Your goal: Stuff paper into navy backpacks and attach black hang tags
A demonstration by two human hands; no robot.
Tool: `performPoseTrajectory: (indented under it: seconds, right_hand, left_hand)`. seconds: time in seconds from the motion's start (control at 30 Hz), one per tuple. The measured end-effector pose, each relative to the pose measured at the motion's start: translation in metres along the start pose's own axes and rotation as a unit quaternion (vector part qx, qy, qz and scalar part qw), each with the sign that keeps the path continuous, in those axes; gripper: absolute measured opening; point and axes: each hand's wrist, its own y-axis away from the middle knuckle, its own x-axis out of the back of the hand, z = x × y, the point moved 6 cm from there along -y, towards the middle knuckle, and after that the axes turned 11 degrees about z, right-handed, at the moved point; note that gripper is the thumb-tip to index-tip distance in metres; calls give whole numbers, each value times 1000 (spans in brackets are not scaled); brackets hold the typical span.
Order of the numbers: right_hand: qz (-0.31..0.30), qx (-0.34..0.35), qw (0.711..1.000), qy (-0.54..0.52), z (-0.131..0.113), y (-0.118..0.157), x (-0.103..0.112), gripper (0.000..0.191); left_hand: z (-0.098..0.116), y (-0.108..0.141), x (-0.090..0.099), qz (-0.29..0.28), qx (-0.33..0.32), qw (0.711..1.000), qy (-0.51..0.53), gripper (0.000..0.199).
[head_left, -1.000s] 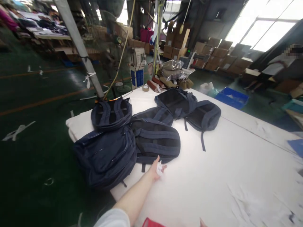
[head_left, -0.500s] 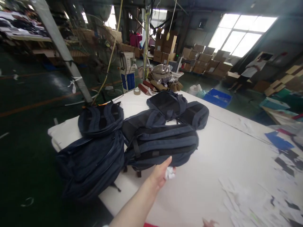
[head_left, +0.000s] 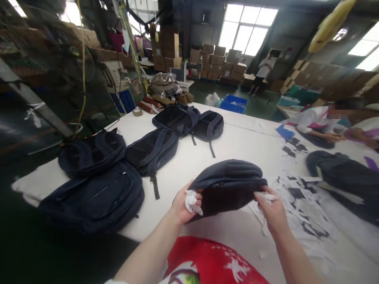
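A dark navy backpack (head_left: 227, 171) is held between my two hands, low over the white table (head_left: 189, 157), its black side facing down towards me. My left hand (head_left: 181, 207) grips its left end, with a crumpled white piece (head_left: 192, 201), paper or cloth, tucked in the same hand. At the right end my right hand (head_left: 274, 211) pinches the backpack's edge, with a whitish scrap (head_left: 266, 196) at the fingers. The underside of the backpack is hidden.
Several navy backpacks (head_left: 91, 197) lie along the table's left side. Paper and dark scraps (head_left: 299, 193) are spread on the right, near another dark bag (head_left: 346, 177). Across the table, people (head_left: 316, 118) work with their hands on a dark piece. A blue crate (head_left: 233, 103) stands beyond.
The view has swung right. A backpack from the near part of the group is now lifted towards me in both hands. My right hand has come up from the bottom edge onto it.
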Motion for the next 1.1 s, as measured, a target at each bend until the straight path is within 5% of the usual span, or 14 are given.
performPoseTrajectory:
  seconds: [0.1, 0.23, 0.4, 0.47, 0.57, 0.67, 0.77, 0.83, 0.93, 1.1]
  right_hand:
    - [-44, 28, 999, 13, -8, 12, 4, 52]
    - [45, 217, 972, 81, -52, 31, 22, 47]
    - [-54, 409, 907, 90, -85, 52, 11, 24]
    - [-46, 425, 901, 76, -87, 50, 11, 21]
    - [-58, 427, 901, 57, -88, 47, 8, 22]
    - [-73, 435, 896, 41, -94, 50, 6, 23]
    - [-84, 444, 892, 23, -100, 58, 6, 24]
    - [-92, 447, 890, 18, -100, 65, 8, 25]
    - [-91, 453, 886, 34, -93, 74, 15, 27]
    - [-73, 451, 888, 58, -81, 79, 33, 27]
  left_hand:
    - [-12, 11, 7, 8, -21, 999, -42, 24]
    - [-27, 29, 17, 22, -6, 994, -106, 24]
    - [-32, 48, 31, 36, -32, 960, -275, 57]
    - [-20, 66, 24, -5, -99, 888, -449, 68]
    - [20, 109, -8, 22, -353, 689, -633, 53]
    - [44, 156, -55, 94, -577, 500, -639, 34]
    - [31, 154, -95, 46, -617, 428, -659, 47]
    - [17, 132, -108, 6, -583, 447, -678, 41]
    - [0, 95, -109, -38, -501, 534, -680, 40]
    - [-23, 50, -88, -64, -307, 796, -518, 43]
